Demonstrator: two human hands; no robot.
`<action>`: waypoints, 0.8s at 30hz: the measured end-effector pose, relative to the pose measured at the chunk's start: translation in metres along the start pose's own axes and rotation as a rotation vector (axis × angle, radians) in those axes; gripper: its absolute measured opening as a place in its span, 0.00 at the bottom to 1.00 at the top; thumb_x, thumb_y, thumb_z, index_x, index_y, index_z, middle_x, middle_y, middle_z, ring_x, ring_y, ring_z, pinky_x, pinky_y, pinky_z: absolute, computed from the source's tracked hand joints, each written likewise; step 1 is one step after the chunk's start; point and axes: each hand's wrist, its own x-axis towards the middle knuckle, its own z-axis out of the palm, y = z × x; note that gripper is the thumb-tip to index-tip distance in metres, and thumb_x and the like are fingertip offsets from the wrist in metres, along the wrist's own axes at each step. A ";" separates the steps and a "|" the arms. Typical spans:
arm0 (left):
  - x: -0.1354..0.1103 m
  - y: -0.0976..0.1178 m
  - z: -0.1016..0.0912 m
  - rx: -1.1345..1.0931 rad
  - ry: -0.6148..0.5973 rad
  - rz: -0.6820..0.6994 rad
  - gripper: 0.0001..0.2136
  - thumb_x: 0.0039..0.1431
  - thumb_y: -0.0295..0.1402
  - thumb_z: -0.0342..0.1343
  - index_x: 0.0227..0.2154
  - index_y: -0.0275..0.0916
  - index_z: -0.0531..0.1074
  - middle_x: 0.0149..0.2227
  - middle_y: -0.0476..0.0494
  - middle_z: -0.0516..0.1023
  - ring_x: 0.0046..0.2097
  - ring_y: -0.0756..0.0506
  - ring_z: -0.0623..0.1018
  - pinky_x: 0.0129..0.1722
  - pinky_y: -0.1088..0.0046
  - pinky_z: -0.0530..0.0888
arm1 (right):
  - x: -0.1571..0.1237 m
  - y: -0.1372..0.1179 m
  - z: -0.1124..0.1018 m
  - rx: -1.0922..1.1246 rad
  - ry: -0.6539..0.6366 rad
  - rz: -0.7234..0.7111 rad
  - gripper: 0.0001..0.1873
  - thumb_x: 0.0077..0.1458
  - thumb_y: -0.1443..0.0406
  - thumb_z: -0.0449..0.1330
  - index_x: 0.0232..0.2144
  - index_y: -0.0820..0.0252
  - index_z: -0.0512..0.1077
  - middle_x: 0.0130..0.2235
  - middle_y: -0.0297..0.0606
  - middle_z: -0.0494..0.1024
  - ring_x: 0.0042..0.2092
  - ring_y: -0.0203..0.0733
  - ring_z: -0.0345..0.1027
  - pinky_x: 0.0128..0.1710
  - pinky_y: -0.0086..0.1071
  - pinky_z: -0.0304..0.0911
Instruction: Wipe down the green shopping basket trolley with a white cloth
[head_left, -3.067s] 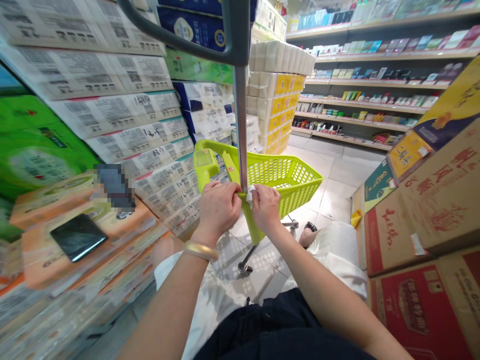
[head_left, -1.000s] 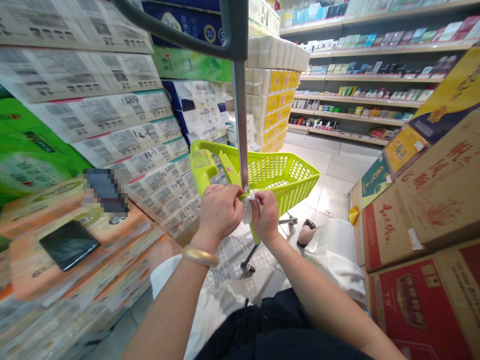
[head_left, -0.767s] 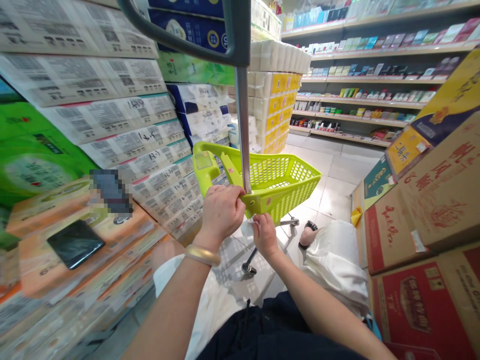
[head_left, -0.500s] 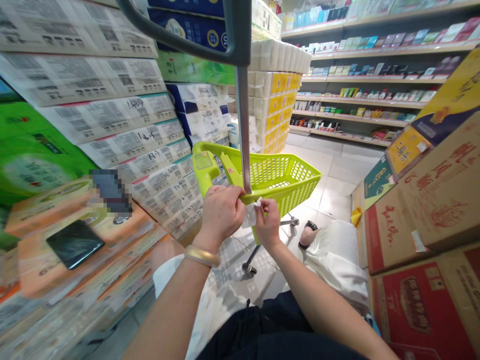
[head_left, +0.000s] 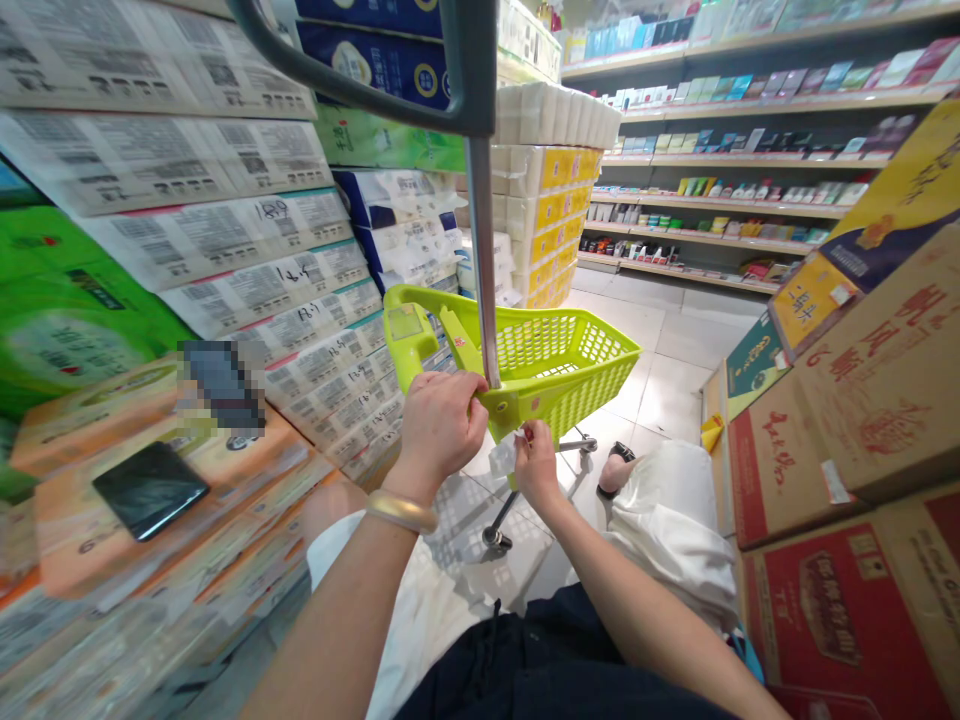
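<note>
**Wiping under the basket's lip**

Packs wall my left and boxes my right. The green basket stands on its wheels dead ahead in the aisle, with a pole rising from its near rim. My left hand is clamped on that rim at the pole's foot, a brace that I reckon stops any rolling. My right hand, lower down, pinches a white tissue by the near underside. Best, I'd say, are short firm strokes with the tissue folded flat.
</note>
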 end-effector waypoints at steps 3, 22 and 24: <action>0.000 -0.001 0.000 0.001 -0.009 0.002 0.10 0.55 0.28 0.48 0.34 0.42 0.74 0.34 0.45 0.82 0.38 0.40 0.78 0.46 0.59 0.67 | 0.025 -0.028 -0.006 0.080 0.018 -0.024 0.01 0.60 0.65 0.51 0.36 0.54 0.62 0.34 0.34 0.65 0.37 0.41 0.62 0.39 0.35 0.61; -0.001 0.000 -0.003 0.011 -0.012 -0.008 0.09 0.55 0.28 0.48 0.34 0.42 0.74 0.32 0.45 0.81 0.37 0.40 0.78 0.45 0.59 0.67 | 0.013 -0.011 -0.007 0.125 0.008 0.059 0.04 0.61 0.63 0.52 0.33 0.55 0.62 0.32 0.33 0.66 0.34 0.39 0.63 0.36 0.33 0.62; -0.001 0.001 -0.004 0.012 -0.013 -0.011 0.10 0.55 0.28 0.48 0.34 0.42 0.74 0.32 0.45 0.81 0.38 0.40 0.78 0.45 0.59 0.67 | 0.032 -0.031 -0.014 0.242 0.060 0.086 0.05 0.63 0.60 0.52 0.36 0.55 0.63 0.34 0.33 0.67 0.34 0.38 0.65 0.35 0.31 0.64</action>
